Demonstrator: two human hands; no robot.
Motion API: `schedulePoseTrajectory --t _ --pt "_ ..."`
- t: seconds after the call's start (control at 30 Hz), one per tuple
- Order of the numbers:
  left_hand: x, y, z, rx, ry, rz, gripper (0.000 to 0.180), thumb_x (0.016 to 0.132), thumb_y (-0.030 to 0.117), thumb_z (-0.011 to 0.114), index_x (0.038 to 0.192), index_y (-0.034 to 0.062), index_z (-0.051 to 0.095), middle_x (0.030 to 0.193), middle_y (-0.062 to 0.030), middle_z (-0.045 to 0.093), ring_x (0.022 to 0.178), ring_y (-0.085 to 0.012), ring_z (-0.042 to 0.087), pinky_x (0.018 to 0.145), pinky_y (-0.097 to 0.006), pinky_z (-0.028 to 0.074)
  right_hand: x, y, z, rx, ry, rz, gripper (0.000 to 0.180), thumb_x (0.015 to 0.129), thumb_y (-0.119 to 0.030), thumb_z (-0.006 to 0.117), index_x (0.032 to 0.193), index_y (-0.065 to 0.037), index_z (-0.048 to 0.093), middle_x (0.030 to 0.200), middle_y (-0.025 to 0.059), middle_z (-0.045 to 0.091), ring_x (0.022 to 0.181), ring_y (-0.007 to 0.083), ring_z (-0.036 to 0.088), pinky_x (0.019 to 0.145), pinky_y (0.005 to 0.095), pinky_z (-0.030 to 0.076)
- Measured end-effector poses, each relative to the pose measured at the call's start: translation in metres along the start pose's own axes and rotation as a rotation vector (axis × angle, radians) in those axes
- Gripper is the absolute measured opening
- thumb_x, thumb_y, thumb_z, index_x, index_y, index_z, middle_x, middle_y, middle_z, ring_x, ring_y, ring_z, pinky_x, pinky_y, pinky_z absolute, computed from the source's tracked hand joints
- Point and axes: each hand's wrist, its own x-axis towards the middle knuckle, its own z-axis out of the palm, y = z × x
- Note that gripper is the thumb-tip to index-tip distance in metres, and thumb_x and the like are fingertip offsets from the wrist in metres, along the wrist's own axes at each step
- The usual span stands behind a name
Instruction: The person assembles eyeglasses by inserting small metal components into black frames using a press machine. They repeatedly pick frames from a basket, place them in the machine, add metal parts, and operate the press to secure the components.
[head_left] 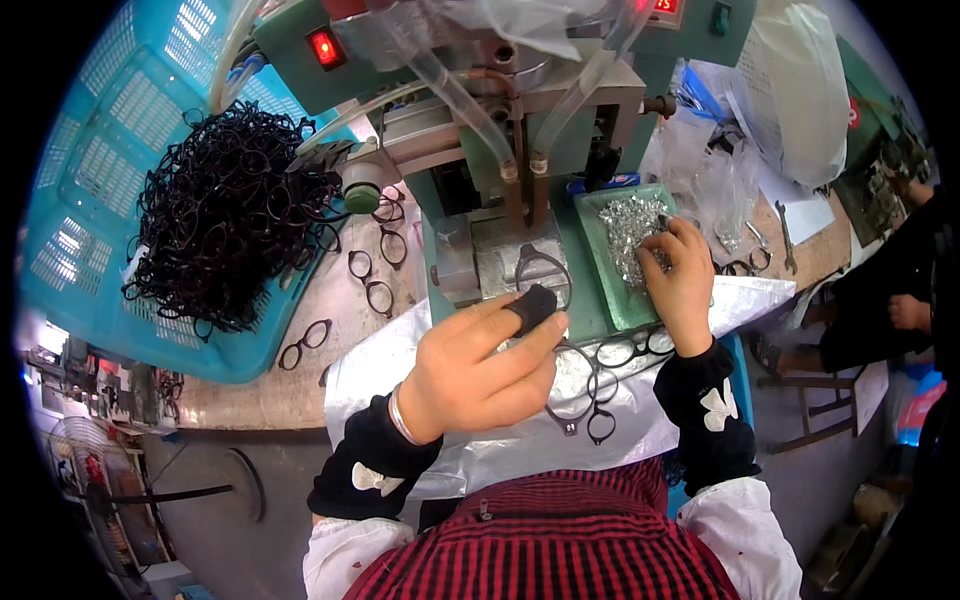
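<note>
From where I stand, a blue basket (65, 265) is well left of the left fingers, its rim overhanging the table's front edge, with a heap of black eyeglass frames (230, 220) inside. Between basket and fingers runs a bare strip of wooden table (260, 400), a few loose frames (304, 345) on it. The left hand (470, 370), a black cover (533, 308) on one finger, seems to grip a dark frame (562, 264) by its lower edge, over the metal block (515, 235). Just above those fingertips hang two coppery rods (511, 195) of the green machine (605, 150), so upward room is tight. More frames lie below and right of the fingers on silver sheeting (470, 470). The right hand (683, 275) reaches over the green tray's rim (615, 310), thumb and forefinger bent toward small shiny parts (625, 225); whether they pinch one I can't tell. Right of them, past clear bags, lies a wrench (786, 238). Above the left fingers a switch (325, 47) glows red; farther right, a display (663, 6) shows red digits.
</note>
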Motion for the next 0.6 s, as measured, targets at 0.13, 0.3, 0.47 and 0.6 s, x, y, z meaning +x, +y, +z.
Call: schedulePoseTrajectory --t 0.13,0.3,0.47,0.6 --pt "0.001 -0.004 0.001 -0.002 0.029 0.053 0.021 0.071 0.000 0.069 0.089 0.0048 0.060 0.105 -0.0126 0.074 0.075 -0.0282 0.062 0.068 -0.038 0.060 0.008 -0.008 0.000 0.041 0.040 -0.029 0.011 0.077 -0.010 0.073 0.086 -0.006 0.070 0.121 0.0162 0.064 0.121 0.0363 0.057 0.092 0.0462 0.049" --pt "-0.024 0.020 -0.012 -0.032 -0.040 -0.190 0.029 0.071 -0.005 0.073 0.099 0.0016 0.068 0.115 -0.0173 0.072 0.086 -0.0328 0.066 0.085 -0.045 0.055 0.016 -0.010 0.021 -0.053 -0.148 -0.387 0.015 0.081 -0.012 0.069 0.093 -0.007 0.064 0.130 0.0119 0.061 0.127 0.0306 0.054 0.082 0.0442 0.050" --pt "-0.089 0.009 -0.130 0.657 0.148 -0.777 0.013 0.088 -0.002 0.070 0.100 0.0008 0.071 0.117 -0.0127 0.070 0.109 -0.0251 0.063 0.089 -0.036 0.045 0.003 0.010 0.006 0.166 0.019 -0.030 0.017 0.087 -0.010 0.069 0.103 -0.003 0.069 0.100 0.0113 0.072 0.092 0.0273 0.069 0.079 0.0343 0.052" --pt "-0.117 -0.004 -0.192 0.791 -0.209 -0.840 0.010 0.081 -0.001 0.072 0.090 0.0043 0.073 0.115 -0.0077 0.071 0.101 -0.0270 0.059 0.088 -0.036 0.046 0.000 -0.002 -0.012 0.413 -0.070 0.200 0.016 0.094 -0.007 0.065 0.107 0.001 0.069 0.093 0.0051 0.070 0.086 0.0112 0.063 0.079 0.0253 0.048"
